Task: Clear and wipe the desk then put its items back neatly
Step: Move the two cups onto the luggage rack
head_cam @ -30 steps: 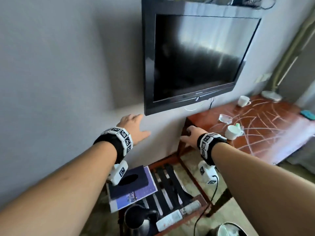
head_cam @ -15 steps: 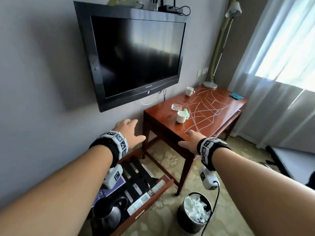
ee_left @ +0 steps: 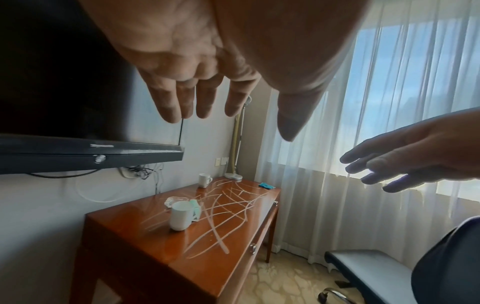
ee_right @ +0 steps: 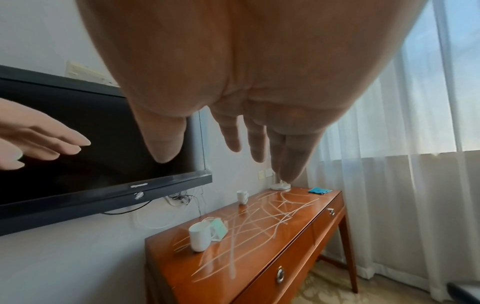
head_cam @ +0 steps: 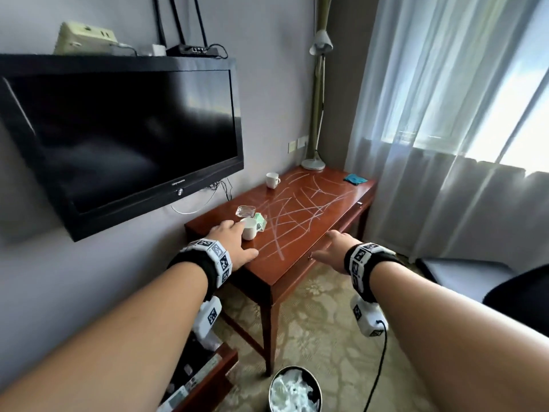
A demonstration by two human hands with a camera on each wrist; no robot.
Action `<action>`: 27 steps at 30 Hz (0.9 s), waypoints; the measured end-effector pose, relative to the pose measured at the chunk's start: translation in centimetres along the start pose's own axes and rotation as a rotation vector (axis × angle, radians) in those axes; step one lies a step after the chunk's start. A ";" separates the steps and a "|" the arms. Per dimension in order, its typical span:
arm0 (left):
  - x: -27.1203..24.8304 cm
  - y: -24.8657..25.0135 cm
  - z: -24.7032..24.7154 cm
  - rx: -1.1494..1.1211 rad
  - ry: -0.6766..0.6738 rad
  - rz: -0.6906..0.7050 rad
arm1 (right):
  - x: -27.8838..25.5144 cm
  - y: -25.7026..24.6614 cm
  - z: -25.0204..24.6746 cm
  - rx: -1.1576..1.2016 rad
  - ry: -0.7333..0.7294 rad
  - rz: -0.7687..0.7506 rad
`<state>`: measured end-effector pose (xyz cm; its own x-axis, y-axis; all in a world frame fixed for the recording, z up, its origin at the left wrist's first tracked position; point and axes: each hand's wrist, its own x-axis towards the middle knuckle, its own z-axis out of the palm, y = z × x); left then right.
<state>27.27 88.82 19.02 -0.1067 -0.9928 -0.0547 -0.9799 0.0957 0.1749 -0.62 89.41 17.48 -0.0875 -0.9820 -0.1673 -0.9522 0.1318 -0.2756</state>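
A reddish wooden desk (head_cam: pixel 300 251) streaked with pale lines stands against the wall. On it are a near white mug (head_cam: pixel 249 228), a green packet (head_cam: pixel 260 220) and a glass ashtray (head_cam: pixel 245 210) behind it, a far white mug (head_cam: pixel 272 180), a lamp base (head_cam: pixel 313 165) and a teal cloth (head_cam: pixel 355 179). My left hand (head_cam: pixel 228 242) hovers with straight fingers above the desk's near left corner, short of the near mug (ee_left: pixel 180 216). My right hand (head_cam: pixel 334 248) is held out flat in the air before the desk's front edge. Neither hand holds anything.
A black TV (head_cam: pixel 118 138) hangs on the wall left of the desk. A bin (head_cam: pixel 294 391) with white waste stands on the carpet by the desk leg. A low rack (head_cam: pixel 205 379) is at lower left. Curtains (head_cam: pixel 445 129) and a bench (head_cam: pixel 463 278) are on the right.
My view has swung right and up from the low rack to the desk. Both hands have come forward, the left now above the desk's near corner by the mug.
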 end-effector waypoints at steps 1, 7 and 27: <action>0.5 1.6 0.0 -0.003 -0.002 0.015 | 0.5 1.4 -0.9 -0.004 0.007 0.005; 4.9 6.1 -1.0 0.035 0.003 -0.023 | 4.2 5.8 -3.9 0.019 0.007 0.014; 30.1 0.3 -0.3 0.006 -0.036 -0.085 | 29.2 -1.8 -5.3 -0.030 -0.069 -0.034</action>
<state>23.84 58.94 17.69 -0.0289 -0.9941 -0.1041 -0.9866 0.0116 0.1627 -3.02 59.74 18.10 -0.0352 -0.9741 -0.2234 -0.9628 0.0930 -0.2536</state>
